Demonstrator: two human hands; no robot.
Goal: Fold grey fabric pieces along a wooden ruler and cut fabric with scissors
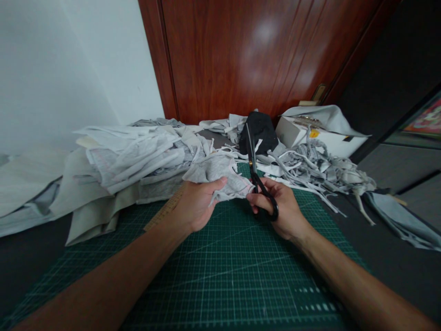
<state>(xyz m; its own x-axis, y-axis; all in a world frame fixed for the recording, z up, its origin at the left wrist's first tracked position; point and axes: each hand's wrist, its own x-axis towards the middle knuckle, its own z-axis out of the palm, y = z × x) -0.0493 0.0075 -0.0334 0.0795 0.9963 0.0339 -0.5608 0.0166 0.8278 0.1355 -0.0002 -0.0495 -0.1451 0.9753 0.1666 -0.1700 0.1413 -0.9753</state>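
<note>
A piece of light grey fabric is held up over the green cutting mat. My left hand is closed on its left side, thumb on top. Black-handled scissors are in my right hand, blades together and pointing away from me. The right thumb and fingertips also meet the fabric's right corner, beside the scissor handle. Pinkish lines run along the fabric's edge. The fingers beneath the cloth are partly hidden.
A heap of grey and white fabric pieces lies at the left, next to a wooden ruler. Cut strips are piled at the right by a white box. A black object stands before the wooden door.
</note>
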